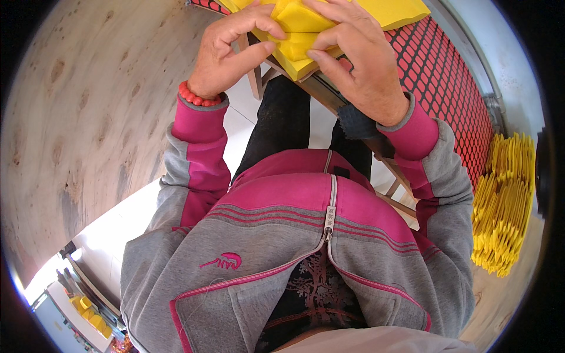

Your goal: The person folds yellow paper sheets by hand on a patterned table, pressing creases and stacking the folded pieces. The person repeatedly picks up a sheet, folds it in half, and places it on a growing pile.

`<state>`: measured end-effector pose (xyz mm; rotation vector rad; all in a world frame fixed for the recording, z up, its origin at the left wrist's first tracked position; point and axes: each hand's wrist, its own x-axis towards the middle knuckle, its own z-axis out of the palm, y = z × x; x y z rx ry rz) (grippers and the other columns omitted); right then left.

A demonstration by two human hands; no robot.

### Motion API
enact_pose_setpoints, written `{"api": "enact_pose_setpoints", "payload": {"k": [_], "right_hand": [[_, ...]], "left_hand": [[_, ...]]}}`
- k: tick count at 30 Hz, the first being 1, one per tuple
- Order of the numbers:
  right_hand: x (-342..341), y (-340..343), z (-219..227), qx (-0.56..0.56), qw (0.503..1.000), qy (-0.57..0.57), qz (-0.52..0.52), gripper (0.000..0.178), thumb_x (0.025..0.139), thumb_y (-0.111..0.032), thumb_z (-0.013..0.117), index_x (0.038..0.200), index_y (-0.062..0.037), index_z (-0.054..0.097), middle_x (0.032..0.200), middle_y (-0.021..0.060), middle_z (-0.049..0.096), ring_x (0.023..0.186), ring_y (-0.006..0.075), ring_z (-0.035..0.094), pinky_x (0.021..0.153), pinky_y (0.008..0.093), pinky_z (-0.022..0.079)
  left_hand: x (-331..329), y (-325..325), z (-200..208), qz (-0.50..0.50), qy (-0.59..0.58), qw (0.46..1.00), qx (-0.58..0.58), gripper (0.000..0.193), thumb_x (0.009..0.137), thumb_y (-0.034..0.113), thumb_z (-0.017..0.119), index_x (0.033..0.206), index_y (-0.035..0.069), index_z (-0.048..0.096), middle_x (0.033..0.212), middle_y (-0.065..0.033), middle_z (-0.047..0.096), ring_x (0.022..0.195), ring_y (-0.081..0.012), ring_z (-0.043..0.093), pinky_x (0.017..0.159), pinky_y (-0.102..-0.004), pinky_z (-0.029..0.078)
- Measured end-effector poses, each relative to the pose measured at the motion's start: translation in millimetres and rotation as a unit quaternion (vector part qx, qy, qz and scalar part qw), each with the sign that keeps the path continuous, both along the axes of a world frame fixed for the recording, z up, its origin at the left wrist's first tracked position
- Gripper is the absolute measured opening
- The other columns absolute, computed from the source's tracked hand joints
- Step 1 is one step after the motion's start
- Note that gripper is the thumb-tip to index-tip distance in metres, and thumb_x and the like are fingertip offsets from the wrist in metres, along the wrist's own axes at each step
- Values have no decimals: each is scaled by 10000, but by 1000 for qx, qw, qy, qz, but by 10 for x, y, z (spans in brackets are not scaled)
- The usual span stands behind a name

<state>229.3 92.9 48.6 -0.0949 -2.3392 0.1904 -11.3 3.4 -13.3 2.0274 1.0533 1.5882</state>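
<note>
Both hands are at the top of the view, on a folded yellow sheet (297,44) that looks like paper. It lies on a thick stack of yellow sheets (294,69). My left hand (229,53), with a red bead bracelet (197,99) at its wrist, has thumb and forefinger closed at the sheet's left edge. On the other side, my right hand (359,62) pinches the sheet's right part between thumb and bent fingers. The frame's upper edge cuts off the sheet's far part and some fingertips.
Under the stack is a red and black patterned surface (441,70) reaching right. Many folded yellow pieces (503,206) stand in piles at the right. A large wooden board (82,117) fills the left. A dark cloth (358,122) hangs by the table edge.
</note>
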Motion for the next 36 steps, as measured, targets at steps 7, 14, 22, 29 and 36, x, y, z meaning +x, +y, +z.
{"api": "enact_pose_setpoints", "payload": {"k": [7,14,22,29,36], "right_hand": [[21,-20,18,-11,1000,-11,-7,233,789,-69,796,934,-53,614,1341,193,653,1284,420,579,1089,514,431],[140,-196,294,24,997,58,-49,241,772,-120,808,958,-60,666,1140,101,711,1000,301,675,828,388,545],[802,-751,-477,-215,948,-228,60,156,883,-144,698,969,-59,599,993,102,650,812,327,677,702,419,566],[1523,-504,-1646,-145,925,-269,-226,251,847,-49,717,1078,-40,619,1168,121,632,1005,361,654,806,442,550],[1601,-334,-1838,-124,938,-245,-211,150,858,-64,688,980,-32,607,1050,137,637,993,355,647,818,440,529]], "left_hand": [[42,2,34,54,62,997,2,137,904,-10,729,1032,32,704,1294,-112,683,1309,-232,566,1153,-371,357],[94,40,-82,93,-49,994,-21,89,932,11,731,1005,24,682,1127,-29,693,1170,-157,606,1082,-319,415],[257,80,-76,143,-106,984,11,132,938,-29,717,1029,10,629,1076,-12,667,1063,-122,643,986,-281,487],[295,57,-12,157,-72,985,8,66,964,-1,646,980,36,699,954,-20,698,1036,-140,661,982,-294,492],[272,5,97,112,9,993,22,64,955,6,653,958,41,707,997,-47,725,1140,-235,674,1187,-466,368]]}}
